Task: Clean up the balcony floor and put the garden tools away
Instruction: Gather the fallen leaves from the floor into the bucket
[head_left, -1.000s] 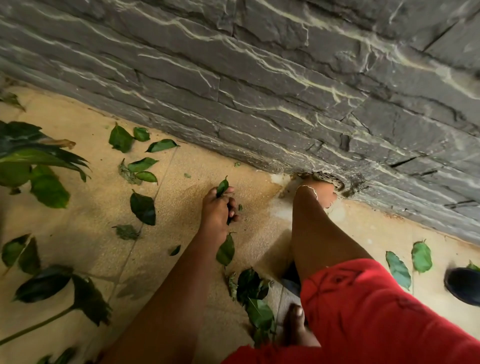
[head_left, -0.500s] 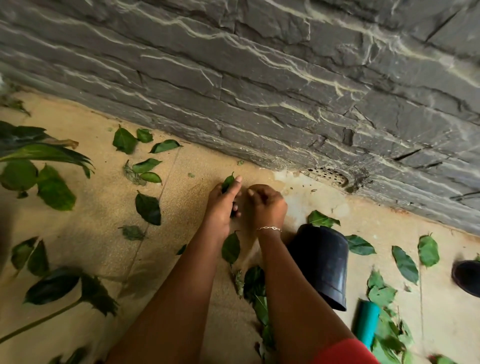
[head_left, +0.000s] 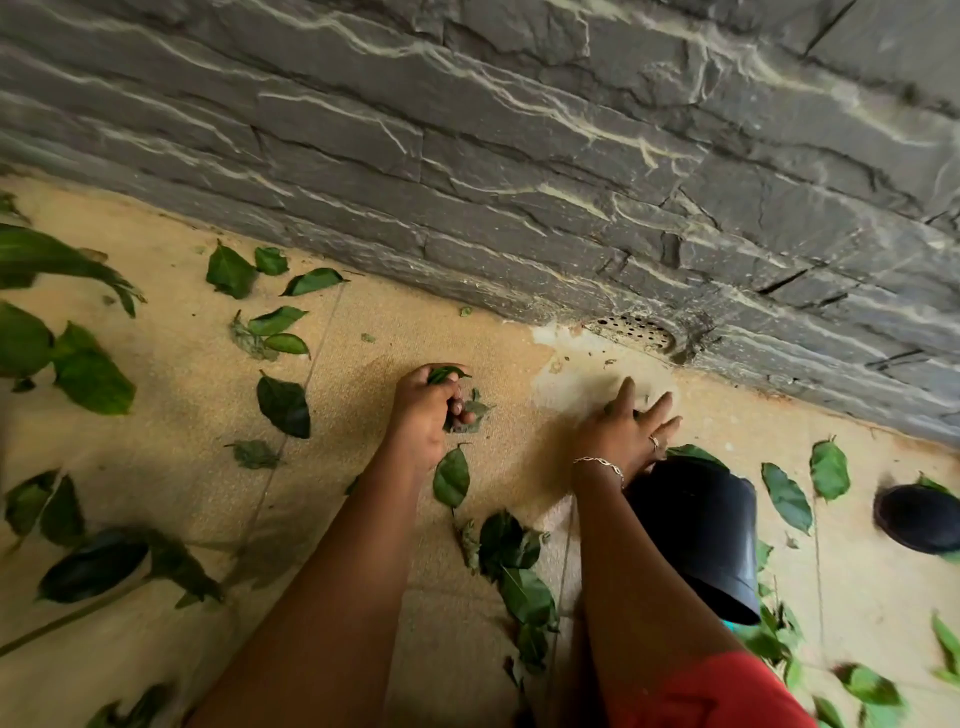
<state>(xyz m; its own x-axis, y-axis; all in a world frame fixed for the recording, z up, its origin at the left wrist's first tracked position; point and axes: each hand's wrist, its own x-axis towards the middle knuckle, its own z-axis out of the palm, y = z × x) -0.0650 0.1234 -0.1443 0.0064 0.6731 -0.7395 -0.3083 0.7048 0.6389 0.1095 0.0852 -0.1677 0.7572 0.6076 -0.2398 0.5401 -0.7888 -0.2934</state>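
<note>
The left hand (head_left: 428, 410) still clutches a wad of picked leaves (head_left: 447, 373), while the right hand (head_left: 626, 434) has swung away from it, fingers spread on the floor (head_left: 182, 364) just beyond the black pot (head_left: 696, 535), perhaps pinning a scrap, so gathering continues, with loose leaves (head_left: 451, 477) around both wrists.

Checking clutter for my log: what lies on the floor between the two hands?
Head view: only crumpled leaf scraps by the left hand, which grips a leaf; onward to the right hand, bare floor.
</note>
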